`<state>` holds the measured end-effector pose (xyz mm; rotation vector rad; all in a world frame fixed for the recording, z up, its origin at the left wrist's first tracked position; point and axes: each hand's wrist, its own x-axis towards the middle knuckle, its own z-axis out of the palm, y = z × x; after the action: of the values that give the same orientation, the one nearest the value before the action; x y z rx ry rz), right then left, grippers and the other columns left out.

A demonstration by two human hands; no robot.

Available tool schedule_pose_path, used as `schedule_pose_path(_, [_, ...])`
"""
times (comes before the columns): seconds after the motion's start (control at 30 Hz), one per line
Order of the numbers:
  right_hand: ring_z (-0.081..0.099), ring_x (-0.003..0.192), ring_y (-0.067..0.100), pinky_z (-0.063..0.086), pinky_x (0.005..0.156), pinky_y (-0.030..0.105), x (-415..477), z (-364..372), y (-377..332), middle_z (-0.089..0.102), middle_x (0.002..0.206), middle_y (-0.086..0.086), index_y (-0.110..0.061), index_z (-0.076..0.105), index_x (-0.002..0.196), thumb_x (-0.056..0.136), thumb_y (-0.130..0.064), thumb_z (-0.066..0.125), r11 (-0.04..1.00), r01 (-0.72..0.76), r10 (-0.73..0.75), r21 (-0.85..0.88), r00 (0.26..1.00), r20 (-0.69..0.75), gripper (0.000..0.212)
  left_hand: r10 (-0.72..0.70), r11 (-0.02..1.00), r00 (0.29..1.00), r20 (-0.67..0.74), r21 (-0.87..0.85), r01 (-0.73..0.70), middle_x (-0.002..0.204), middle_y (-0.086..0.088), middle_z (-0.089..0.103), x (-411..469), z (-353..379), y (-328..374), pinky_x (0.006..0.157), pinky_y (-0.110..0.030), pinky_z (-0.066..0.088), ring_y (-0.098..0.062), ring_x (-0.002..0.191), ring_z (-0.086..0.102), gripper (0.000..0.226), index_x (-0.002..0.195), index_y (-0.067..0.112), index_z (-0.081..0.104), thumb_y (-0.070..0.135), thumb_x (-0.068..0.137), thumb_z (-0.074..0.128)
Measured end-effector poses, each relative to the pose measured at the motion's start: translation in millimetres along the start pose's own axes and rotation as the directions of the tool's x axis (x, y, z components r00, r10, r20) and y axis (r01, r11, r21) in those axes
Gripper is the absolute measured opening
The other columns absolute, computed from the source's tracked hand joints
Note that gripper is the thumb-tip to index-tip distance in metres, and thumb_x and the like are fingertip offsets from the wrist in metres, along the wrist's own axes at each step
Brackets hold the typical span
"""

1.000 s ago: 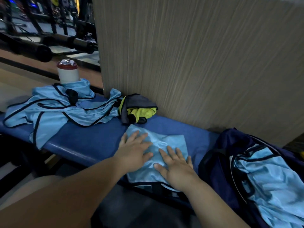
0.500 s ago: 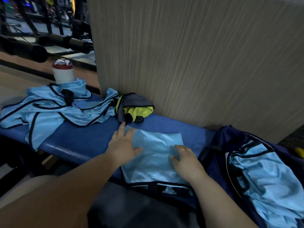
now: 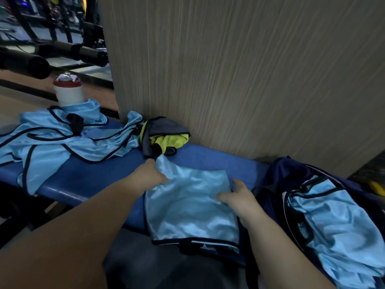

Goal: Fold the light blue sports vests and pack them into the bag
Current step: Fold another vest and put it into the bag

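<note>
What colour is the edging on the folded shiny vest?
Black edging on the folded light blue shiny vest, shown in the head view.

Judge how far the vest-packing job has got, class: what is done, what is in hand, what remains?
Done: at least one light blue vest already lies in the dark bag. In hand: the left hand and right hand grip the edges of a folded vest on the blue bench. Left: a heap of unfolded vests waits at the bench's left end.

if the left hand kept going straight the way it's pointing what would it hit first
Probably the grey and yellow garment bunched against the wood-grain wall. The left hand, pinching the folded vest's far corner, points up the bench toward it; depth is unclear.
</note>
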<state>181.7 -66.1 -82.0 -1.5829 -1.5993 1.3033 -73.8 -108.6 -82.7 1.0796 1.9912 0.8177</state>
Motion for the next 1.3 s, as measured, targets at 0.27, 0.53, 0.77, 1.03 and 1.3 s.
schedule_pose_path(0.27, [0.071, 0.090, 0.036, 0.058, 0.083, 0.046, 7, -7, -7, 0.074, 0.098, 0.021, 0.005, 0.067, 0.102, 0.085, -0.002, 0.067, 0.961, -0.103, 0.069, 0.257, 0.988, 0.139, 0.019, 0.111, 0.931, 0.993, 0.039, -0.355, -0.090, 0.099, -0.009, 0.072, 6, -4, 5, 0.085, -0.045, 0.056, -0.027, 0.093, 0.069, 0.031, 0.098, 0.017, 0.065, -0.006, 0.078, 0.069])
schedule_pose_path(0.53, [0.064, 0.073, 0.024, 0.053, 0.070, 0.037, 20, -11, -7, 0.066, 0.077, 0.009, -0.013, 0.053, 0.074, 0.086, 0.015, 0.053, 0.824, 0.049, -0.055, 0.564, 0.998, -0.006, 0.031, 0.236, 0.835, 0.961, -0.143, -0.477, -0.276, 0.106, 0.001, 0.068, 10, -5, 8, 0.083, -0.035, 0.054, -0.017, 0.098, 0.066, 0.042, 0.113, 0.027, 0.058, 0.004, 0.082, 0.073])
schedule_pose_path(0.77, [0.073, 0.090, 0.027, 0.057, 0.071, 0.036, 18, -16, -4, 0.072, 0.109, 0.013, -0.010, 0.061, 0.112, 0.080, 0.010, 0.067, 0.912, 0.087, -0.111, 0.401, 0.993, 0.035, 0.038, 0.302, 0.807, 0.945, -0.128, -0.492, -0.325, 0.104, -0.002, 0.067, 8, 0, 14, 0.087, -0.041, 0.055, -0.021, 0.097, 0.067, 0.042, 0.106, 0.033, 0.057, -0.001, 0.083, 0.069])
schedule_pose_path(1.03, [0.066, 0.087, 0.021, 0.052, 0.081, 0.041, 16, -21, -7, 0.072, 0.091, -0.001, -0.029, 0.067, 0.087, 0.086, 0.006, 0.059, 0.874, 0.400, -0.358, 0.276, 0.914, -0.191, 0.036, 0.432, 0.642, 0.886, -0.168, -0.632, -0.433, 0.106, 0.003, 0.064, 2, 1, 29, 0.080, -0.026, 0.052, -0.012, 0.095, 0.061, 0.062, 0.108, 0.034, 0.062, -0.021, 0.083, 0.052])
schedule_pose_path(1.3, [0.060, 0.070, 0.011, 0.049, 0.065, 0.021, 7, -40, 8, 0.068, 0.080, -0.007, -0.041, 0.061, 0.091, 0.082, 0.015, 0.059, 0.938, 0.346, -0.346, 0.025, 0.931, 0.114, 0.056, 0.410, 0.712, 0.893, 0.186, -0.677, -0.186, 0.135, -0.012, 0.053, 4, -19, 2, 0.094, -0.034, 0.041, -0.026, 0.119, 0.052, 0.076, 0.128, 0.024, 0.060, -0.004, 0.059, 0.044])
